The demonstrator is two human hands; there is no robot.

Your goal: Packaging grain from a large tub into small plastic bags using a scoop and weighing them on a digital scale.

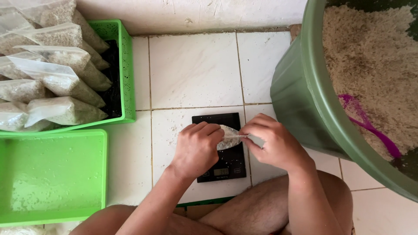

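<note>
While the person sat on the white tiled floor point(196, 69), both hands met over a black kitchen scale point(221, 148) at the centre of the view. The left hand point(196, 148) and the right hand point(272, 141) each pinched one end of a small clear bag point(229, 138) of pale grain, fingers clenched on the plastic, the bag held just above the scale platform. At two o'clock stood a large green tub point(305, 100) filled with the same grain, a purple scoop point(370, 126) lying in it; the tub wall stood just beside the right hand. At ten o'clock, a green basket point(126, 69) held filled, sealed bags point(56, 78). At eight o'clock lay a green tray point(52, 174). The person's bare knees filled six o'clock, covering the scale's near edge in part.
</note>
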